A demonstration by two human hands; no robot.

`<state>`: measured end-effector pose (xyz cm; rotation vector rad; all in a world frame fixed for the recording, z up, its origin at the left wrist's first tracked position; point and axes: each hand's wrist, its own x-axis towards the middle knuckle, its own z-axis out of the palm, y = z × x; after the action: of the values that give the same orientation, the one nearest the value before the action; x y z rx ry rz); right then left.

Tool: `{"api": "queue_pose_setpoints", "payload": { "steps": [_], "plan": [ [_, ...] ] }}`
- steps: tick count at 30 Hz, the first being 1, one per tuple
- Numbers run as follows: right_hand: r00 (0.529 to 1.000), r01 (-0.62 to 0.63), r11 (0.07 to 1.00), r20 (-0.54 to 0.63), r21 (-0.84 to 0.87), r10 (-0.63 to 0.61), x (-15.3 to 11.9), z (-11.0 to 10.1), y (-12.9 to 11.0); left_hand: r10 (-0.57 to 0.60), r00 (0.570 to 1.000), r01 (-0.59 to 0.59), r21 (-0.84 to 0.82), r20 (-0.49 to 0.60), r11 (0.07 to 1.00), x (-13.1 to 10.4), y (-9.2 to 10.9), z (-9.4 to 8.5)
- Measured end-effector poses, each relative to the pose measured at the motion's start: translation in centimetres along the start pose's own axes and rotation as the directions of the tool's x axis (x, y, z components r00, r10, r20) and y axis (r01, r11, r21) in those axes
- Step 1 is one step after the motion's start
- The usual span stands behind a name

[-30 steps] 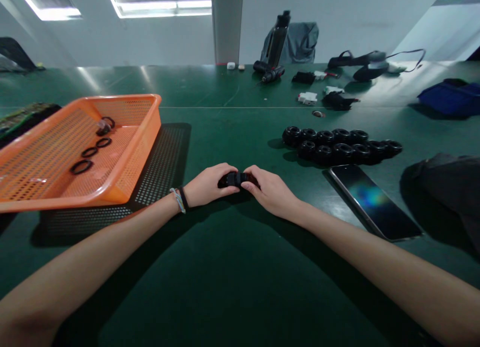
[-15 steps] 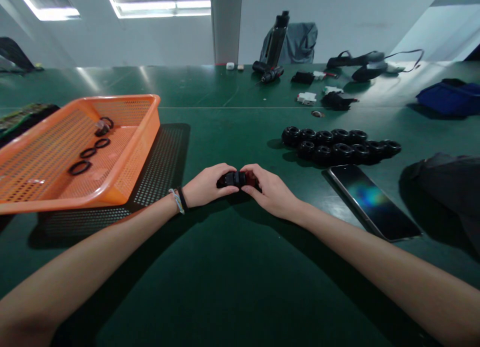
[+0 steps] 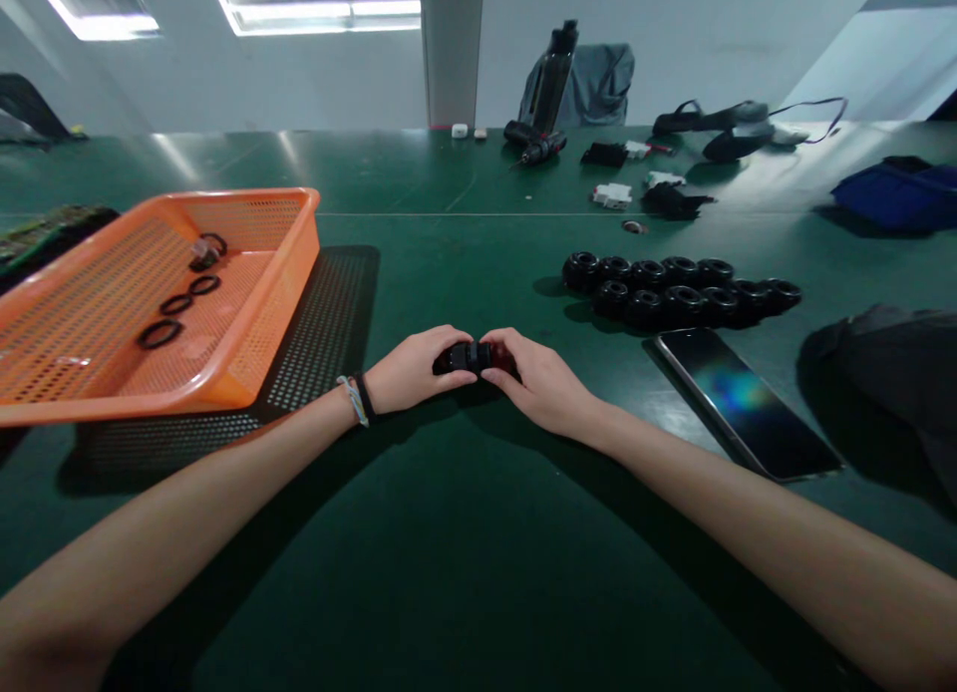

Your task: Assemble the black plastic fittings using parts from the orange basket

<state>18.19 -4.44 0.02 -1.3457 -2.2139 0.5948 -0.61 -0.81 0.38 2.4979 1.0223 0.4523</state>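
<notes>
A small black cylindrical part (image 3: 470,356) lies sideways between my two hands, low over the green table (image 3: 464,532). The fingers of my left hand (image 3: 417,370) grip its left end. My right hand (image 3: 535,381) has thumb and fingers around its right end. The fingers hide both ends of the part. Right of my hands, several black round parts (image 3: 682,301) stand in two rows. An orange basket (image 3: 258,363) on the left holds several black rings (image 3: 159,333) and a small clear-and-black item (image 3: 203,254).
A phone (image 3: 748,403) lies right of my right hand, with dark fabric (image 3: 897,373) beyond it. Farther back are a drill (image 3: 542,149), white connectors (image 3: 612,195), a dark bottle (image 3: 553,79) and a blue bag (image 3: 897,193).
</notes>
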Motion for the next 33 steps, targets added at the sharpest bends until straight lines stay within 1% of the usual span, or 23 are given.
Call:
{"api": "queue_pose_setpoints", "payload": {
  "steps": [16, 33],
  "plan": [
    [0.999, -0.046, 0.998, 0.024, -0.034, 0.047, 0.10, -0.11, -0.32, 0.003, 1.000, -0.003, -0.006, -0.004, 1.000, 0.01, -0.03, 0.06],
    [0.998, -0.054, 0.997, 0.023, -0.047, 0.055, 0.26, 0.02, -0.23, 0.018, 1.000, -0.018, 0.004, -0.004, 1.000, -0.05, -0.12, 0.17]
  ]
}}
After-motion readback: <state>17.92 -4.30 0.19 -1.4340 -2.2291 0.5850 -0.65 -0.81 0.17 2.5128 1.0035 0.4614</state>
